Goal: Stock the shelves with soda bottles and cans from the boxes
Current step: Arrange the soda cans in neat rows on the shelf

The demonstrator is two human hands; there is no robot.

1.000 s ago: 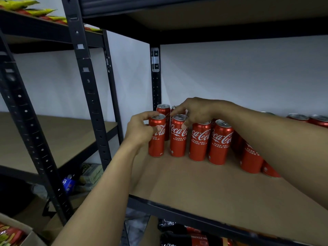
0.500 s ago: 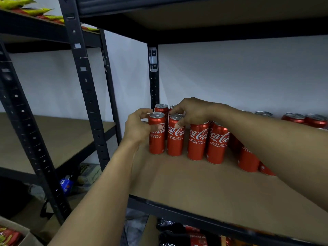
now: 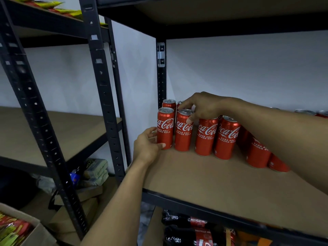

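Observation:
Several red Coca-Cola cans stand upright in rows at the back left of a brown shelf board (image 3: pixel 213 183). My left hand (image 3: pixel 146 145) holds the base of the leftmost front can (image 3: pixel 166 126), thumb on its front and fingers round its left side. My right hand (image 3: pixel 204 107) reaches over from the right and grips the top of the second front can (image 3: pixel 183 134), fingertips on the rim and thumb on its side. More cans (image 3: pixel 257 153) run to the right, partly hidden behind my right forearm.
A black steel upright (image 3: pixel 104 86) stands just left of the cans, with a bare shelf (image 3: pixel 53 132) beyond it. Dark soda bottles (image 3: pixel 195 228) lie on the level below. A cardboard box (image 3: pixel 40 233) of snack packets sits at the bottom left. Another shelf board hangs overhead.
My left hand has slid from the top of the leftmost can down to its base. My right hand stays on the second can's top.

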